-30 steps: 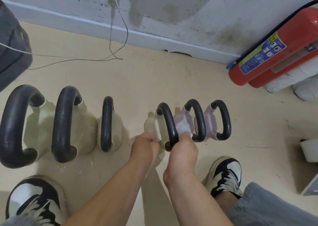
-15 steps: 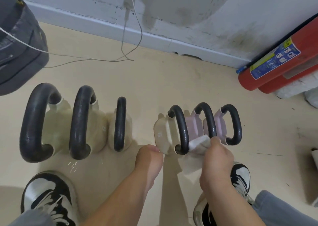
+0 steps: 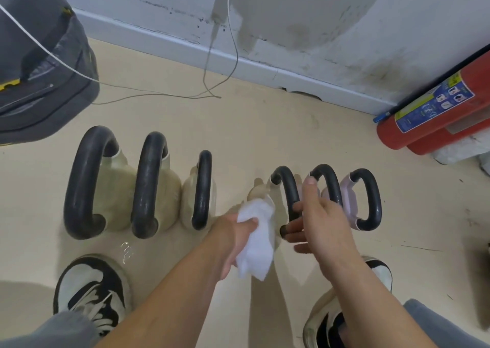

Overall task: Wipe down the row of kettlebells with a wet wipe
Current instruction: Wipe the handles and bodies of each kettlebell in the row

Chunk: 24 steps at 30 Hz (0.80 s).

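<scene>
Several kettlebells stand in a row on the beige floor, all with black handles. Three cream ones are on the left: a large one, a second and a smaller one. To the right stand a small cream kettlebell and two pale pink ones. My left hand grips a crumpled white wet wipe just in front of the small cream kettlebell. My right hand hovers with fingers spread over the handles of the small cream and first pink kettlebells, holding nothing.
A red fire extinguisher lies against the wall at the right. A dark grey bag sits at the far left, with thin cables trailing across the floor behind the row. My two sneakers stand in front of the kettlebells.
The wipe has passed from my right hand to my left hand. My right hand has let go and opened above the small kettlebells. The view has shifted slightly right.
</scene>
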Available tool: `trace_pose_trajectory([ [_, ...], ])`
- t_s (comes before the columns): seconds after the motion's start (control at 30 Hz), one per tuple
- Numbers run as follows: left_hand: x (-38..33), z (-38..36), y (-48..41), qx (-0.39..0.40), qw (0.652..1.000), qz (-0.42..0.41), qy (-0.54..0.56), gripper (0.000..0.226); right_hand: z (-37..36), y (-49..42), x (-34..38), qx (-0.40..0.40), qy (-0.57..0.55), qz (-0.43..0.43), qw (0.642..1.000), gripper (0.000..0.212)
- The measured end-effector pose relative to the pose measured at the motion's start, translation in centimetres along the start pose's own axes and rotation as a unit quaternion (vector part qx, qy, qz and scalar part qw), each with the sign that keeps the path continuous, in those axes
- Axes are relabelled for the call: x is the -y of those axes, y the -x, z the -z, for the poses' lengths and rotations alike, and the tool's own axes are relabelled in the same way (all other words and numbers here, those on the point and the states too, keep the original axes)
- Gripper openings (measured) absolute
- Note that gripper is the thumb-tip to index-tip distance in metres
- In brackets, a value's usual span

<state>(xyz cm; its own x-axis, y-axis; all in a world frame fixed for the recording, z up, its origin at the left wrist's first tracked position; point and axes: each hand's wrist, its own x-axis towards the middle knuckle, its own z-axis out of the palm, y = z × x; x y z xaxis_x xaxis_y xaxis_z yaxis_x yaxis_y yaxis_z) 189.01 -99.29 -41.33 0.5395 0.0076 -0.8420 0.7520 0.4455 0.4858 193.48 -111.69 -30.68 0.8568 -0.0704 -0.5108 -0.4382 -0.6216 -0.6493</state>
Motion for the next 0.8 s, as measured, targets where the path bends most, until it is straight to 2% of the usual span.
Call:
trace_pose_trajectory([
  [0.07,-0.6,-0.5,0.3,-0.075,0.992,0.012,-0.096,0.042,0.7,-0.7,-0.8,-0.063,0.019,0.007,0.998,0.067],
  [0.1,-1.0,-1.0,1.0,-0.074,0.964,-0.002,-0.254,0.044,0.8,-1.1,-1.3,-0.081,0.008,0.006,0.997,0.063],
  [0.13,-0.8,-1.6,0.9,-0.068,0.882,-0.041,-0.464,0.043,0.8,-1.7,-2.0,-0.09,-0.004,-0.001,0.996,0.058],
  [0.17,-0.7,-2.4,0.5,-0.078,0.867,-0.064,-0.487,0.038,0.6,-2.2,-2.9,-0.09,-0.025,-0.016,0.995,0.055],
  [0.2,-1.1,-3.4,-0.5,-0.109,0.939,-0.032,-0.325,0.031,0.3,-2.8,-3.9,-0.086,-0.053,-0.037,0.994,0.052],
  [0.23,-1.0,-3.5,-1.7,-0.13,0.972,-0.057,-0.185,0.03,-0.1,-3.3,-4.8,-0.078,-0.081,-0.062,0.992,0.049],
  [0.27,-1.1,-3.8,-2.3,-0.169,0.975,-0.072,-0.128,0.033,-0.5,-3.7,-5.9,-0.068,-0.109,-0.088,0.988,0.048],
  [0.3,-1.9,-4.3,-2.8,-0.204,0.966,-0.101,-0.123,0.036,-0.9,-4.2,-6.8,-0.058,-0.137,-0.114,0.982,0.048],
  [0.33,-2.9,-4.5,-3.4,-0.212,0.95,-0.143,-0.179,0.035,-1.1,-4.7,-7.7,-0.048,-0.163,-0.138,0.976,0.051],
  [0.4,-3.1,-4.7,-4.5,-0.203,0.904,-0.232,-0.295,0.026,-1.4,-5.3,-8.7,-0.02,-0.189,-0.171,0.967,0.056],
  [0.43,-2.9,-4.7,-4.7,-0.174,0.898,-0.255,-0.313,0.02,-1.4,-5.5,-8.9,-0.007,-0.197,-0.181,0.964,0.058],
  [0.53,0.1,-5.1,-5.2,-0.079,0.893,-0.242,-0.371,0.044,-1.7,-5.6,-9.1,0.02,-0.226,-0.193,0.955,0.056],
  [0.63,3.9,-5.5,-4.5,-0.088,0.909,-0.237,-0.331,0.051,-1.7,-5.7,-9.3,0.023,-0.24,-0.192,0.951,0.055],
  [0.73,6.6,-4.8,-3.6,-0.08,0.899,-0.241,-0.356,0.054,-1.5,-5.2,-9.1,0.029,-0.238,-0.184,0.953,0.054],
  [0.8,7.2,-4.3,-2.5,-0.085,0.893,-0.244,-0.368,0.041,-1.4,-5.0,-8.8,0.027,-0.234,-0.182,0.955,0.055],
])
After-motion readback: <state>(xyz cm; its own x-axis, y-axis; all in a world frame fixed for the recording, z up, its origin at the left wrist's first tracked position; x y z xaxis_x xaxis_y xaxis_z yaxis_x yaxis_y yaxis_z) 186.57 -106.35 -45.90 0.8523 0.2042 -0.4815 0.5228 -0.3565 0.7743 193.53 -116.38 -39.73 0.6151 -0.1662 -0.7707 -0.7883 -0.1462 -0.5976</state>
